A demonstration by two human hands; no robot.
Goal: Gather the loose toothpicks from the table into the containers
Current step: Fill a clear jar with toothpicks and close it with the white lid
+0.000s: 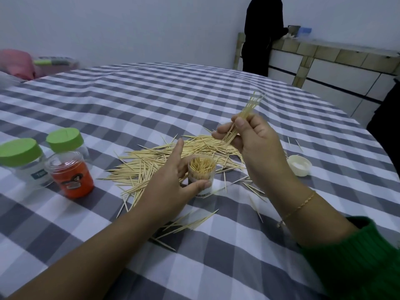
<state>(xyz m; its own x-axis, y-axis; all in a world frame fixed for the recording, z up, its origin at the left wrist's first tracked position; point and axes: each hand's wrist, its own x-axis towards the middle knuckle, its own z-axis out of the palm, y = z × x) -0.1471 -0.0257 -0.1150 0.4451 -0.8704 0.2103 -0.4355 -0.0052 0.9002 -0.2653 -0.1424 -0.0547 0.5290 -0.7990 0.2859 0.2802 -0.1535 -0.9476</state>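
Note:
A big heap of loose toothpicks (155, 161) lies spread on the checked tablecloth (134, 100), with strays near the front. A small clear container (201, 174) packed with upright toothpicks stands in the middle. My left hand (173, 180) holds it, thumb across its front and fingers behind. My right hand (253, 141) is raised just right of and above the container and pinches a bundle of toothpicks (244, 115) that points up and away.
Two clear jars with green lids (20, 151) (65, 138) and an open orange-labelled jar (71, 176) stand at the left. A white lid (299, 165) lies right of the heap. A person in black (262, 35) stands at a tiled counter (324, 53) at the back.

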